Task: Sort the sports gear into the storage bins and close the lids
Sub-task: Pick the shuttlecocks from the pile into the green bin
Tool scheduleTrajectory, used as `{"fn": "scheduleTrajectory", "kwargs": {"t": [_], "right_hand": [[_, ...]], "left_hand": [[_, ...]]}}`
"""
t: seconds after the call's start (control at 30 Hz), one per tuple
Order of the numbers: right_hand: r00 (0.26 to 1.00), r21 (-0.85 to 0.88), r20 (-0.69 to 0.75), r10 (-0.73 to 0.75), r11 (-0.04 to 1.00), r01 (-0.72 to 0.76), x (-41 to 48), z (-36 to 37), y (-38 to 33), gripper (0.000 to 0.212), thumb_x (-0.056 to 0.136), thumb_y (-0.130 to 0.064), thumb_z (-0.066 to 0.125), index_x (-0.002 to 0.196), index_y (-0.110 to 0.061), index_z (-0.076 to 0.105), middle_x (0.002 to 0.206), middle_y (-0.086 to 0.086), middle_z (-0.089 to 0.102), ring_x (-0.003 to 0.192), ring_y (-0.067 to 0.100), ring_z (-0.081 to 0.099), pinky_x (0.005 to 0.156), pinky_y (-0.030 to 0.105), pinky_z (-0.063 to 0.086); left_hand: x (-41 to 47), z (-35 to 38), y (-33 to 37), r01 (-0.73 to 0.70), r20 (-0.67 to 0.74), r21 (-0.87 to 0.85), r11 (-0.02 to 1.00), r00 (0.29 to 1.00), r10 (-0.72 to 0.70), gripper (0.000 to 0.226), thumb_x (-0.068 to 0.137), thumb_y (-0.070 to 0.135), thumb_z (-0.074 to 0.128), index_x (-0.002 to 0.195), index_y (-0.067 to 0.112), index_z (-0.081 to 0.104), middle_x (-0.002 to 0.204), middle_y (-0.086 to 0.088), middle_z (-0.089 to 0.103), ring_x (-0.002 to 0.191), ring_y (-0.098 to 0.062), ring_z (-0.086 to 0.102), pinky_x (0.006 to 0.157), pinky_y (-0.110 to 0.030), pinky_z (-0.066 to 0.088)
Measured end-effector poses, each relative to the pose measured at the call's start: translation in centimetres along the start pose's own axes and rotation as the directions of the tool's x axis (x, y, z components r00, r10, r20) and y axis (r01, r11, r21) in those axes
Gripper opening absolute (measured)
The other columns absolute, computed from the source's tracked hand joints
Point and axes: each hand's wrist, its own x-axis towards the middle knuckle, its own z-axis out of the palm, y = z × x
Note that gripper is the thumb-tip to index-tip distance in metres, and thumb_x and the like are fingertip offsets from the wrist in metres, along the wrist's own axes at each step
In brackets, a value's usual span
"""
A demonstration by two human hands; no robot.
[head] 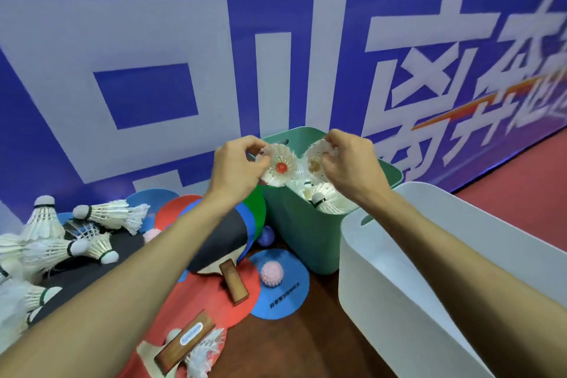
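Head view: two hands, two bins. The left hand [236,166] pinches the feather rim of one red-cork shuttlecock [279,169]. The right hand [346,163] grips the skirt of one tan-cork shuttlecock [316,160]. Both are held side by side, nearly touching, over the open green bin [294,233]. Each points its cork toward the camera and its feathers toward the banner [153,40], so the long axis runs away from the viewer; the tan-cork one tilts slightly leftward.

Several more shuttlecocks lie inside the green bin as a white heap [325,201], and their number cannot be told. The white bin [383,301] stands just right of the green one, touching it.

On the floor to the left:
- a loose pile [61,233] of at least seven shuttlecocks, pointing in mixed directions
- two wooden paddle handles, one on a black paddle [221,242] and one nearer the viewer [184,337]
- three spiky balls: a pink ball [271,273] on a blue disc [285,298], a blue ball [265,235] against the green bin, and a second pink ball [152,234], partly hidden
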Motion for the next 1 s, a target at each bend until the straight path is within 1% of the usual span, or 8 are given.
{"fn": "scheduleTrajectory", "kwargs": {"t": [0.07, 0.13, 0.2, 0.27, 0.4, 0.6, 0.87, 1.0], "right_hand": [[0.998, 0.005, -0.025, 0.053, 0.999, -0.053, 1.3, 1.6, 1.1, 0.015, 0.089, -0.007, 0.051, 0.098, -0.003, 0.062, 0.095, 0.011, 0.066, 0.081, 0.025, 0.060, 0.077, 0.043, 0.055], [0.994, -0.024, -0.036, 0.099, 0.995, -0.100, 2.6, 3.0, 2.2, 0.015, 0.092, -0.008, 0.049, 0.101, -0.004, 0.061, 0.098, 0.010, 0.063, 0.083, 0.024, 0.057, 0.078, 0.040, 0.054], [0.988, -0.078, 0.018, 0.153, 0.985, -0.151, 3.5, 4.1, 3.5, 0.018, 0.092, -0.010, 0.047, 0.107, -0.004, 0.058, 0.104, 0.011, 0.059, 0.087, 0.025, 0.055, 0.079, 0.038, 0.050], [0.975, -0.141, 0.112, 0.193, 0.974, -0.177, 3.9, 5.0, 4.4, 0.022, 0.090, -0.013, 0.048, 0.110, -0.004, 0.055, 0.107, 0.012, 0.057, 0.091, 0.028, 0.054, 0.079, 0.037, 0.047], [0.954, -0.219, 0.231, 0.190, 0.966, -0.139, 3.2, 5.8, 4.6, 0.027, 0.086, -0.013, 0.049, 0.111, -0.005, 0.053, 0.111, 0.013, 0.058, 0.097, 0.031, 0.056, 0.081, 0.039, 0.049], [0.954, -0.276, 0.292, 0.071, 0.961, 0.013, 2.0, 5.3, 1.3, 0.025, 0.085, -0.015, 0.049, 0.105, -0.008, 0.061, 0.110, 0.011, 0.059, 0.099, 0.033, 0.057, 0.083, 0.041, 0.048], [0.894, 0.044, 0.382, -0.232, 0.971, 0.234, -1.9, 8.2, -8.8, 0.026, 0.085, -0.020, 0.054, 0.107, -0.013, 0.066, 0.107, 0.011, 0.060, 0.105, 0.029, 0.056, 0.089, 0.038, 0.046], [0.830, 0.179, 0.461, -0.314, 0.949, 0.259, -4.3, 11.3, -13.6, 0.025, 0.086, -0.019, 0.053, 0.107, -0.013, 0.066, 0.110, 0.010, 0.062, 0.105, 0.027, 0.057, 0.091, 0.037, 0.045]], "left_hand": [[1.9, 2.1, -0.8, 0.018, -0.012, -0.013, 1.000, 1.000, -0.018, 0.006, 0.086, 0.016, 0.065, 0.086, 0.020, 0.069, 0.078, 0.004, 0.066, 0.046, -0.003, 0.060, 0.048, -0.015, 0.046], [3.6, 4.2, -1.9, 0.046, 0.000, -0.015, 0.999, 0.999, -0.046, 0.010, 0.087, 0.019, 0.064, 0.094, 0.021, 0.070, 0.081, 0.005, 0.067, 0.063, -0.012, 0.066, 0.067, -0.026, 0.055], [4.8, 5.8, -2.8, 0.074, 0.056, 0.023, 0.997, 0.996, -0.076, 0.024, 0.087, 0.017, 0.060, 0.109, 0.018, 0.068, 0.096, 0.002, 0.069, 0.087, -0.019, 0.067, 0.086, -0.034, 0.052], [5.3, 6.8, -3.6, 0.100, 0.130, 0.064, 0.993, 0.986, -0.108, 0.036, 0.089, 0.018, 0.057, 0.125, 0.017, 0.060, 0.117, 0.000, 0.065, 0.101, -0.018, 0.063, 0.095, -0.033, 0.047], [4.8, 7.2, -4.9, 0.082, 0.188, 0.130, 0.988, 0.976, -0.106, 0.042, 0.090, 0.017, 0.053, 0.132, 0.018, 0.055, 0.131, 0.000, 0.058, 0.114, -0.016, 0.056, 0.095, -0.024, 0.039], [2.5, 3.6, -6.3, 0.050, 0.196, 0.214, 0.976, 0.976, -0.093, 0.034, 0.088, 0.016, 0.056, 0.121, 0.021, 0.063, 0.122, -0.002, 0.060, 0.112, -0.017, 0.055, 0.093, -0.023, 0.036], [-3.8, -7.9, -9.0, 0.135, 0.221, 0.288, 0.948, 0.954, -0.203, 0.025, 0.083, 0.014, 0.061, 0.105, 0.024, 0.069, 0.109, 0.003, 0.064, 0.099, -0.009, 0.060, 0.097, -0.029, 0.046], [-7.4, -14.0, -10.1, 0.145, 0.125, 0.333, 0.932, 0.973, -0.196, 0.025, 0.084, 0.007, 0.061, 0.105, 0.017, 0.070, 0.103, 0.007, 0.066, 0.096, -0.006, 0.058, 0.085, -0.013, 0.038]]}}
